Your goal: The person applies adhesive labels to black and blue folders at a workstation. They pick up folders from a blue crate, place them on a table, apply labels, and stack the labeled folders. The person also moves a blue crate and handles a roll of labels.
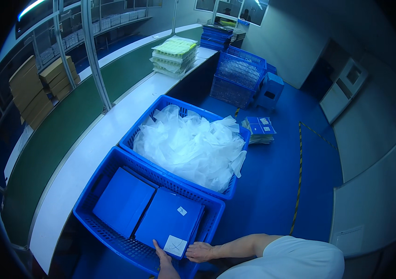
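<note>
Hands: two, apart, lower centre of the frame. Left hand (163, 256): digit at the near edge of the right stack (163, 216). Right hand (199, 252): fingers curled, at that stack's corner. Whether either grips: cannot tell.
Right stack: blue, two white labels (174, 245), inside the front crate (99, 181).
Left stack (122, 202): blue, just beside it.
Rear crate (230, 189): blue, mid-frame, heaped with white sheets (188, 144).
Desk (86, 158): white, left.

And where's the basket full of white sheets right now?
In the head view, that basket sits near the centre, just beyond the basket of blue panels, with the white ledge to its left.
</note>
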`<action>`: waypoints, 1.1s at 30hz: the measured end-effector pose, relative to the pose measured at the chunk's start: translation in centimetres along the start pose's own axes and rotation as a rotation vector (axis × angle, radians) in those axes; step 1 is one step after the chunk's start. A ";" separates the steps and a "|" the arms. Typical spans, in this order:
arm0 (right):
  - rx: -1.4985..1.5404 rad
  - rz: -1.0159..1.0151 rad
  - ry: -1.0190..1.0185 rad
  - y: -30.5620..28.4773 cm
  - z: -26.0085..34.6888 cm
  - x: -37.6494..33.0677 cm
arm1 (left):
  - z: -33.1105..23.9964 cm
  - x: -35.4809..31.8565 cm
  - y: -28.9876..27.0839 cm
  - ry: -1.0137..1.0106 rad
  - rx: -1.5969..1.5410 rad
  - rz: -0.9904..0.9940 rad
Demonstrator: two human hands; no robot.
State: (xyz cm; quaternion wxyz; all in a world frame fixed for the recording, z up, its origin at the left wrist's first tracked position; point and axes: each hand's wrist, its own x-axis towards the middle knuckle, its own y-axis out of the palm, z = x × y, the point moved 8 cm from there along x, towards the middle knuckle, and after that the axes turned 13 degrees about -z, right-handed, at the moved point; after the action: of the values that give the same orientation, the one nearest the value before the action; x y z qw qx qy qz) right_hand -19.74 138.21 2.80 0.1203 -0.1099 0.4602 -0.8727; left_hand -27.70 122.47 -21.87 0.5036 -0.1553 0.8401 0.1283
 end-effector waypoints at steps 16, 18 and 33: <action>-0.030 -0.138 -0.071 -0.6 0.4 0.1 | -1.5 -1.0 0.8 -0.011 -0.051 0.141; -0.012 -0.145 -0.074 -0.3 0.2 -0.1 | -0.8 -1.3 1.3 -0.045 -0.064 0.168; 0.028 -0.140 -0.093 -0.8 0.0 -0.2 | -2.4 -3.1 1.1 -0.042 -0.041 0.212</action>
State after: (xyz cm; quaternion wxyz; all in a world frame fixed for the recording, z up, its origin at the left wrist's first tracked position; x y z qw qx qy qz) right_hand -19.61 138.67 3.44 0.0818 -0.1803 0.4333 -0.8793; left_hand -28.66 122.98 -18.01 0.5016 -0.0731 0.8382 0.2012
